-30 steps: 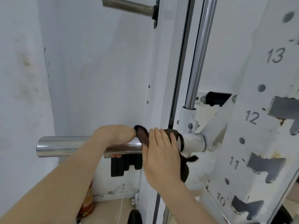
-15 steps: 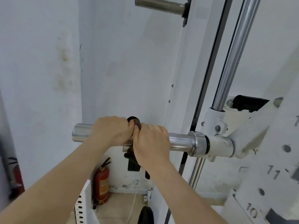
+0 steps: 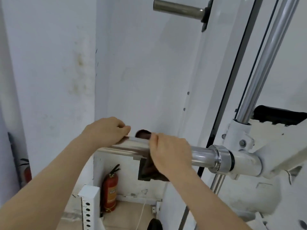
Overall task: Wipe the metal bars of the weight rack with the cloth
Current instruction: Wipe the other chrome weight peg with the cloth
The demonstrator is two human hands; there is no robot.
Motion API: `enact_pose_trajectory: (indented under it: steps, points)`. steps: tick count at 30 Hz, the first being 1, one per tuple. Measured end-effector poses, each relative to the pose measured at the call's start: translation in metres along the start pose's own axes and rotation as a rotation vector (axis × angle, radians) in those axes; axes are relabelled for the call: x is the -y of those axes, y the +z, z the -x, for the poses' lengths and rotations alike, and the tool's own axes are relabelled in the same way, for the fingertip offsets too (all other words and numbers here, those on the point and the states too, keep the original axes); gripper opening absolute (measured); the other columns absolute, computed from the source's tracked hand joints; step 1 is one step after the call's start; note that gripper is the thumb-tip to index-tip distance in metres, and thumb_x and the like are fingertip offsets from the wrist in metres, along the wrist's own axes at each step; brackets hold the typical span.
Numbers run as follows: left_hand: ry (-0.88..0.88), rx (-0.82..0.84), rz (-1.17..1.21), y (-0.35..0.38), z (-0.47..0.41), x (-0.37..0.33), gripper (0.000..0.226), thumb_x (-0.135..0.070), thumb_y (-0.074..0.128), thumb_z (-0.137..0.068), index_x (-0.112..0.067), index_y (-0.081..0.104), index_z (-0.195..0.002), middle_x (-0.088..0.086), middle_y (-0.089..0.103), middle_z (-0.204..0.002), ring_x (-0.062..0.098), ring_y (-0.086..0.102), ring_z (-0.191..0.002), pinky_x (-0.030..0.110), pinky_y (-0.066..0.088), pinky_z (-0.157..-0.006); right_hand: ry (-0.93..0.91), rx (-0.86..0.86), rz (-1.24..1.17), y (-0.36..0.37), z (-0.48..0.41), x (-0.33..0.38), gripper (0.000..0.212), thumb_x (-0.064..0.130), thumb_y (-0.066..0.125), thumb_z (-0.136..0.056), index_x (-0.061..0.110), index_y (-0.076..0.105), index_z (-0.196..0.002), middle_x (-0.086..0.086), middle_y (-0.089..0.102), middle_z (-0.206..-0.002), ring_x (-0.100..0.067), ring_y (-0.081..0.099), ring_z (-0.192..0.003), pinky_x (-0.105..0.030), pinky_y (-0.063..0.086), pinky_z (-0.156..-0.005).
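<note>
A shiny horizontal metal bar (image 3: 201, 155) sticks out leftward from the white weight rack (image 3: 245, 161). My right hand (image 3: 169, 153) is wrapped over the bar with a dark brown cloth (image 3: 146, 171) under it; the cloth hangs below the bar and peeks out above the fingers. My left hand (image 3: 106, 130) rests curled over the bar's free left end, just left of the cloth. A second steel peg (image 3: 177, 9) juts out high up. A polished vertical guide rod (image 3: 269, 58) runs up at the right.
White walls close in on the left and behind. A red fire extinguisher (image 3: 110, 193) stands on the floor below, beside a white perforated post (image 3: 88, 209). A black padded part (image 3: 279, 115) sits at the right. A dark round object (image 3: 154, 224) lies at the bottom.
My right hand and the cloth slid leftward from the collar along the bar, then a little back right. My left hand moved to the bar's end. The view shifted left.
</note>
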State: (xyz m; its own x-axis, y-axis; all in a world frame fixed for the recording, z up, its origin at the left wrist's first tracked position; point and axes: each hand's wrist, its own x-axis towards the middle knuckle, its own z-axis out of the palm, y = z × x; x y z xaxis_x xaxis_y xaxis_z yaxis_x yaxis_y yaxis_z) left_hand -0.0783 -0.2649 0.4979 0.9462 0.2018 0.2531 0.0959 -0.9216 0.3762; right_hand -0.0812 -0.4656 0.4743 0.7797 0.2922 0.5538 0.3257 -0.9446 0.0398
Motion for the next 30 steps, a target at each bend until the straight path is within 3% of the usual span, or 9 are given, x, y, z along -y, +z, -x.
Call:
enact_pose_trajectory:
  steps: [5, 8, 11, 14, 17, 20, 23, 27, 30]
  points:
    - [-0.184, -0.198, 0.691, 0.014, 0.029, 0.025, 0.039, -0.035, 0.052, -0.092, -0.002, 0.061, -0.073, 0.005, 0.056, -0.061, 0.023, 0.057, -0.054, 0.031, 0.054, -0.05, 0.11, -0.057, -0.012, 0.001, -0.001, 0.018, 0.048, 0.039, 0.02, -0.101, 0.021, 0.052, -0.071, 0.0, 0.064, -0.071, -0.024, 0.057, -0.066, -0.037, 0.041, -0.078]
    - [-0.389, 0.039, 0.655, 0.002, 0.017, 0.017, 0.039, -0.039, 0.051, -0.093, -0.004, 0.064, -0.081, 0.013, 0.064, -0.07, 0.026, 0.064, -0.055, 0.031, 0.056, -0.053, -0.034, -0.17, -0.11, 0.015, -0.01, 0.085, 0.042, 0.038, 0.031, -0.098, 0.02, 0.056, -0.071, -0.001, 0.062, -0.063, -0.024, 0.054, -0.059, -0.036, 0.035, -0.065]
    - [-0.277, 0.153, 0.84, -0.005, 0.023, 0.031, 0.031, -0.045, 0.056, -0.091, -0.018, 0.071, -0.09, 0.005, 0.066, -0.084, 0.017, 0.065, -0.076, 0.032, 0.057, -0.069, -0.153, -0.132, -0.123, 0.017, -0.01, 0.081, 0.043, 0.041, 0.029, -0.099, 0.02, 0.056, -0.073, 0.0, 0.062, -0.064, -0.024, 0.055, -0.058, -0.035, 0.03, -0.062]
    - [-0.058, -0.029, 1.042, 0.012, 0.05, 0.041, 0.016, -0.034, 0.063, -0.091, -0.021, 0.071, -0.092, -0.002, 0.066, -0.089, 0.011, 0.062, -0.079, 0.031, 0.058, -0.076, -0.05, -0.061, -0.005, 0.004, 0.005, 0.026, 0.049, 0.044, 0.018, -0.099, 0.022, 0.056, -0.079, 0.001, 0.064, -0.072, -0.024, 0.058, -0.066, -0.038, 0.038, -0.071]
    - [-0.186, -0.16, 0.84, 0.014, 0.039, 0.035, 0.035, -0.042, 0.053, -0.094, -0.011, 0.07, -0.09, 0.004, 0.065, -0.081, 0.014, 0.065, -0.066, 0.024, 0.055, -0.057, 0.105, 0.07, 0.126, -0.007, 0.0, -0.01, 0.046, 0.037, 0.015, -0.099, 0.022, 0.059, -0.095, 0.005, 0.052, -0.069, -0.021, 0.047, -0.061, -0.036, 0.032, -0.071]
    - [-0.355, 0.002, 0.752, 0.001, 0.033, 0.031, 0.052, -0.048, 0.036, -0.097, -0.005, 0.065, -0.096, 0.008, 0.066, -0.078, 0.021, 0.068, -0.057, 0.024, 0.052, -0.053, 0.0, 0.041, 0.027, 0.003, -0.011, 0.057, 0.044, 0.034, 0.018, -0.101, 0.018, 0.059, -0.099, 0.003, 0.052, -0.071, -0.023, 0.047, -0.062, -0.039, 0.031, -0.073]
    - [-0.202, 0.06, 1.058, 0.007, 0.058, 0.04, 0.044, -0.044, 0.031, -0.102, -0.023, 0.071, -0.101, -0.003, 0.074, -0.09, 0.01, 0.07, -0.079, 0.028, 0.054, -0.066, -0.103, -0.143, -0.126, 0.02, -0.013, 0.131, 0.034, 0.034, 0.033, -0.099, 0.015, 0.06, -0.089, -0.004, 0.064, -0.078, -0.027, 0.057, -0.073, -0.041, 0.039, -0.076]
    - [-0.133, -0.183, 0.988, 0.018, 0.055, 0.047, 0.044, -0.028, 0.03, -0.103, -0.015, 0.053, -0.069, 0.004, 0.058, -0.067, 0.012, 0.051, -0.055, 0.028, 0.045, -0.058, -0.235, -0.188, -0.155, 0.032, -0.005, 0.121, 0.042, 0.037, 0.028, -0.1, 0.01, 0.058, -0.114, -0.004, 0.064, -0.095, -0.025, 0.058, -0.086, -0.04, 0.04, -0.085]
    - [-0.229, -0.161, 0.861, 0.017, 0.044, 0.044, 0.036, -0.03, 0.029, -0.098, -0.009, 0.047, -0.077, 0.011, 0.061, -0.065, 0.018, 0.042, -0.049, 0.029, 0.037, -0.051, -0.292, -0.182, -0.096, 0.033, 0.016, 0.086, 0.048, 0.035, 0.039, -0.098, 0.007, 0.044, -0.136, -0.009, 0.056, -0.122, -0.027, 0.052, -0.112, -0.043, 0.034, -0.105]
